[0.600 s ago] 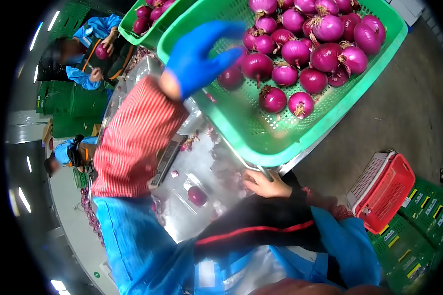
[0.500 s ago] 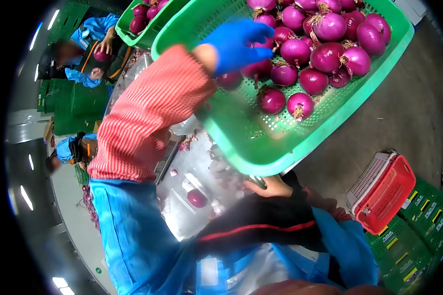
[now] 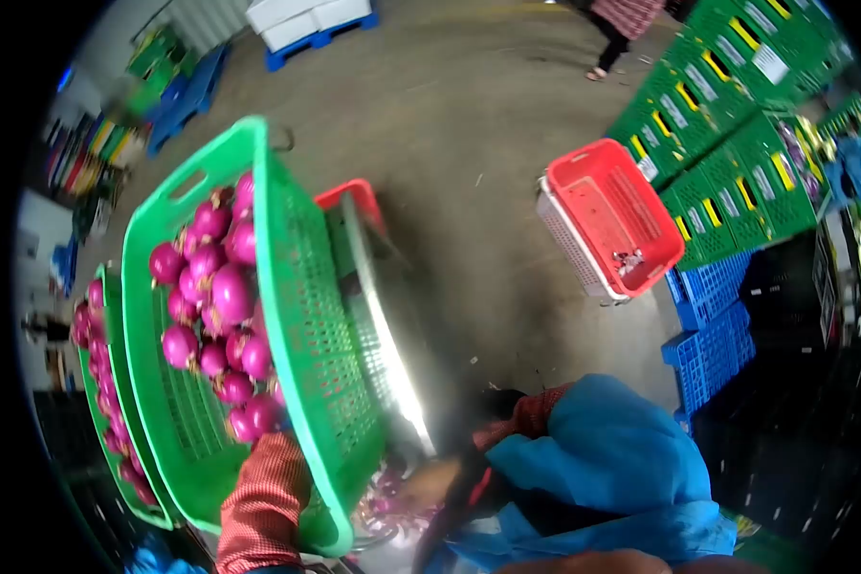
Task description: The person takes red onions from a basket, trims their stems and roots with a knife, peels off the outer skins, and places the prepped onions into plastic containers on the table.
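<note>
My left arm, in a red checked sleeve point(image 3: 266, 493), reaches over the near end of a green plastic basket point(image 3: 301, 316). Purple-red onions point(image 3: 231, 295) are heaped inside, and the sleeve's end meets the nearest of them. The left hand itself is hidden there. My right hand point(image 3: 430, 483) is low beside the basket, over the metal table, close to loose onion skins point(image 3: 387, 497). Motion blur and dark sleeve cloth obscure its fingers, so whether it holds anything does not show.
Another green basket of onions point(image 3: 115, 411) stands at the left. On the floor to the right sits a red basket point(image 3: 607, 206) nested in a pale one. Stacked green crates point(image 3: 727, 86) and blue pallets point(image 3: 713, 335) lie beyond. A person's legs point(image 3: 612, 43) show at the top.
My view has swung right, toward the floor and crates. The left hand, earlier blue-gloved over the onions, has dropped out of sight among them. The right hand has become blurred.
</note>
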`<state>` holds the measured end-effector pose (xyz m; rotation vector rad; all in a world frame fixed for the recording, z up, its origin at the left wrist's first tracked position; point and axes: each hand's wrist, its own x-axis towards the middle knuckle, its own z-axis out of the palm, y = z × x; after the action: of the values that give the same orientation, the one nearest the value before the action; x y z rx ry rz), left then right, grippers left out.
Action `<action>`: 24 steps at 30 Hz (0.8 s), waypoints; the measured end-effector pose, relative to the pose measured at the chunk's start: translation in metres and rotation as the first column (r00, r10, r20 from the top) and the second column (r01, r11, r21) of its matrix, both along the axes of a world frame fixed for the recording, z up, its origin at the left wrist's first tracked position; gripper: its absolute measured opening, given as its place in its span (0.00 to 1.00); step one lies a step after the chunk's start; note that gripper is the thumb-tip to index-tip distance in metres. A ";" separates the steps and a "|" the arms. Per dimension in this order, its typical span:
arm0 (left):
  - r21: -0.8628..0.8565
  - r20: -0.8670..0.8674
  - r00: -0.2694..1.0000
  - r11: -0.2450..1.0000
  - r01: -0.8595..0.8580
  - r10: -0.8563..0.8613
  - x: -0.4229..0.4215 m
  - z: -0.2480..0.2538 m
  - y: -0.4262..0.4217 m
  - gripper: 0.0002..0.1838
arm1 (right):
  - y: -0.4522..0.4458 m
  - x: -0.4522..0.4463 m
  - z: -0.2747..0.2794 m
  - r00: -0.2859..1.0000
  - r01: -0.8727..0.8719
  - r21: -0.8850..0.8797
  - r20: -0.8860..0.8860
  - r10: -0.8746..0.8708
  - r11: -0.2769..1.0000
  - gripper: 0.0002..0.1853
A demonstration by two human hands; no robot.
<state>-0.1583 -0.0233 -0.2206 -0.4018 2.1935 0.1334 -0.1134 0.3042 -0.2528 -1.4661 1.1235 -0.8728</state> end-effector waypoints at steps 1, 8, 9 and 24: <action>-0.015 0.005 1.000 0.999 -0.030 0.030 0.004 0.000 -0.001 0.36 | 0.002 -0.003 0.001 0.999 0.032 -0.007 -0.025 -0.032 0.999 0.20; 0.067 -0.112 0.924 0.931 -0.360 0.365 0.024 0.045 0.000 0.43 | 0.021 -0.013 0.020 0.996 0.082 -0.116 -0.009 -0.083 0.990 0.16; 0.126 -0.148 0.882 0.893 -0.432 0.447 0.031 0.062 -0.001 0.44 | 0.020 -0.008 0.016 0.991 0.134 -0.138 0.044 -0.129 0.981 0.15; 0.931 0.209 -0.176 -0.140 0.338 0.962 0.300 0.181 0.221 0.47 | 0.040 0.045 0.051 0.981 0.126 -0.056 0.155 -0.116 0.990 0.14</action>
<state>0.1414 0.1976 -0.0391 -0.8626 1.6467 3.2837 -0.0689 0.3444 -0.2023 -1.3700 1.0882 -1.0967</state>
